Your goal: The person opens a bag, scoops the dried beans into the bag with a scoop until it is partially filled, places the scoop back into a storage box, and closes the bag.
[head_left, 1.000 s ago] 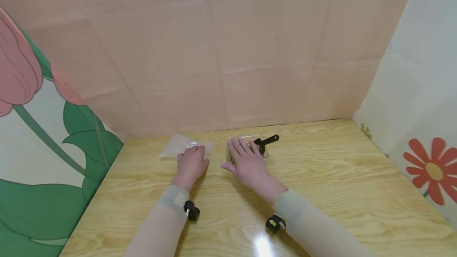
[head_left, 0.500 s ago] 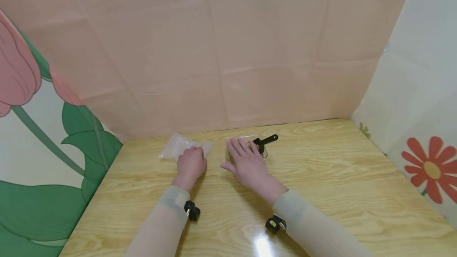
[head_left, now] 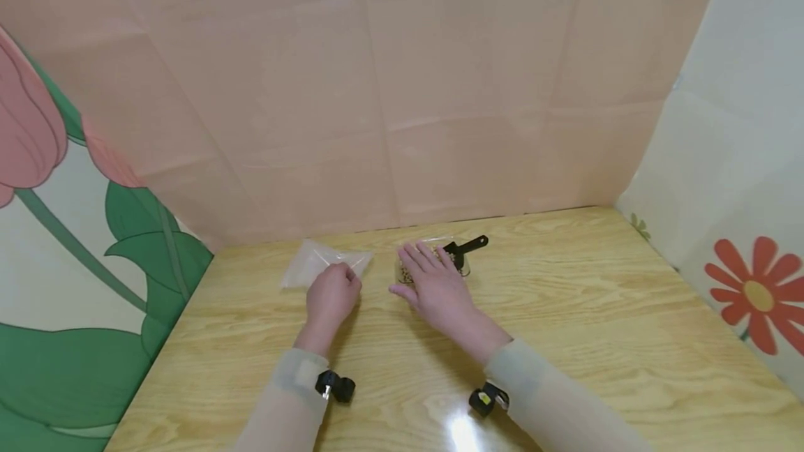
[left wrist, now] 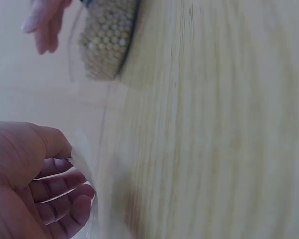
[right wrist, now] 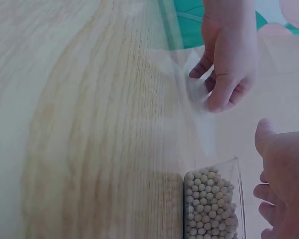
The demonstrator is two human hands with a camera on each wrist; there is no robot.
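My left hand [head_left: 331, 295] pinches the near edge of a clear plastic bag [head_left: 306, 265] lying flat at the back left of the table. In the left wrist view, the film of the bag curves along the curled fingertips. Palm down and fingers spread, my right hand [head_left: 436, 291] is over the near side of a clear box [right wrist: 241, 204]. Pale round beads [right wrist: 209, 206] fill much of the box in the right wrist view; whether the hand touches its rim cannot be told. A black scoop [head_left: 470, 246] leans in the box, handle pointing right.
The wooden table [head_left: 565, 312] ends at a pink covered wall [head_left: 402, 103] behind the box and bag. Painted walls stand on both sides, with a red flower [head_left: 756, 295] on the right. A small black camera [head_left: 336, 387] sticks out from the left wrist.
My left hand has drawn slightly toward me, its fingers now more curled. The bag's near edge has come along a little. My right hand, the box and the scoop keep their places.
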